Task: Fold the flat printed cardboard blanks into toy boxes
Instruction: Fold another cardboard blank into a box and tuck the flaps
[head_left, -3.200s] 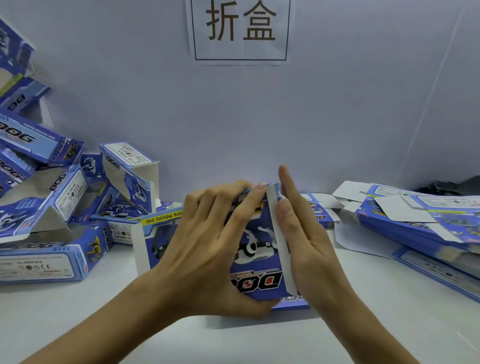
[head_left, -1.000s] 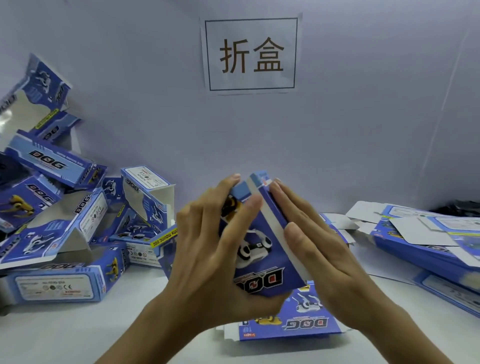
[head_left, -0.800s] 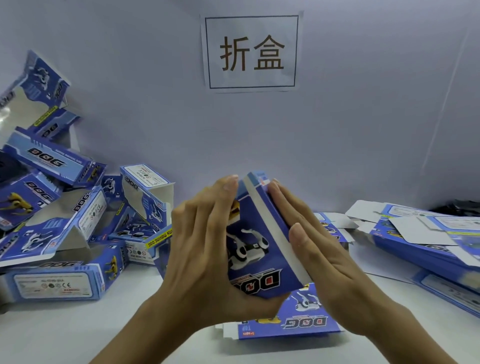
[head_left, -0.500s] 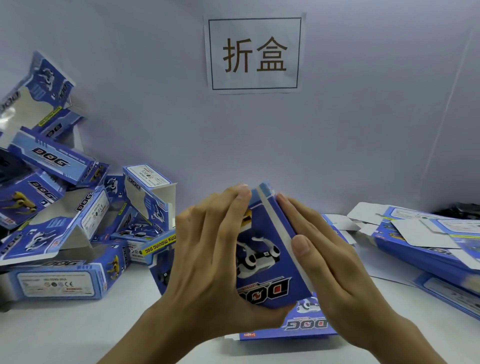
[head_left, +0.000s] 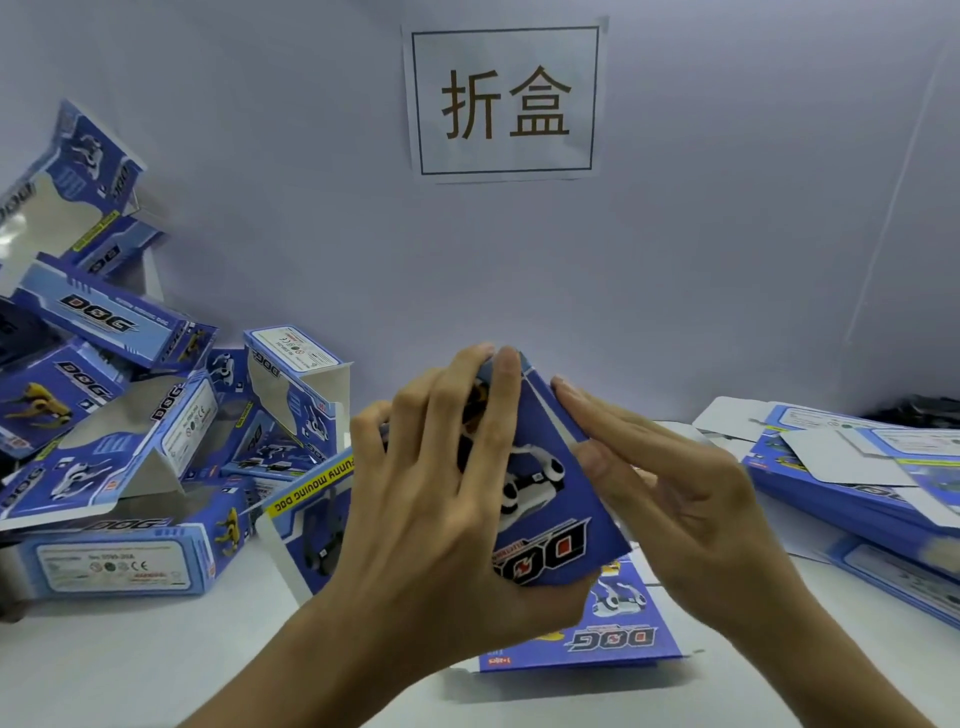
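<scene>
A blue printed toy box (head_left: 550, 488) with a white robot dog and "DOG" lettering is held tilted above the table in the middle of the view. My left hand (head_left: 441, 499) grips it from the left, fingers curled over its top and front, thumb under the lower edge. My right hand (head_left: 670, 499) lies against its right side with straight fingers pressing the side panel. A flat blank (head_left: 618, 634) lies on the table just below the box.
Several folded blue boxes (head_left: 119, 415) are heaped at the left against the wall. A stack of flat blanks (head_left: 857, 467) lies at the right. A paper sign (head_left: 506, 98) hangs on the wall. The white table (head_left: 130, 665) runs along the front.
The white strip on the box's right side has gone out of sight under my right hand's fingers. My left fingers have shifted higher over the top. The box stays tilted between both hands.
</scene>
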